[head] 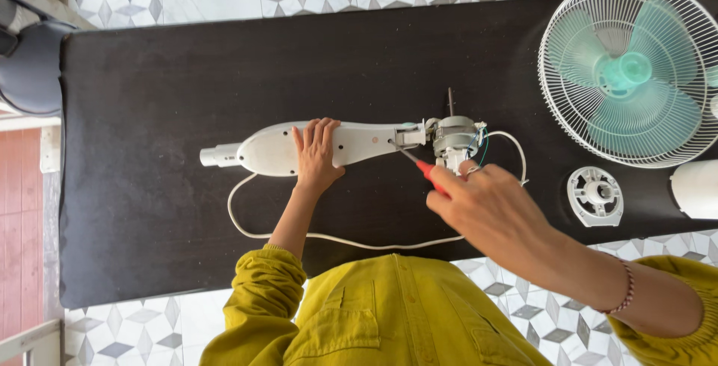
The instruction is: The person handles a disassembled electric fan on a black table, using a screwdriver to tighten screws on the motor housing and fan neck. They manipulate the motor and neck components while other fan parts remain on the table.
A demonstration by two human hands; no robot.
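White fan body (336,145) lies flat mid tabletop (149,74), long axis running left-right in the head view: neck stub at the left end, bare motor (455,140) with shaft sticking up-frame at the right end. Joint between housing and motor sits just left of the motor.

Red-handled screwdriver (420,165) points at that joint; tip touches or nearly touches it, shaft slanting from lower right to upper left. Right hand (490,209) is the nearer hand to the joint, fingers closed around the screwdriver handle, coming in from the right and below.

Left hand (315,155) lies palm-down across the middle of the housing, fingers spread flat and pressing, not wrapped around it.

White cord (299,233) loops from the body toward the person along the near edge. Well apart at right: caged green-bladed fan head (636,71), small round white grille part (595,196), white cover (695,189) at the frame edge.
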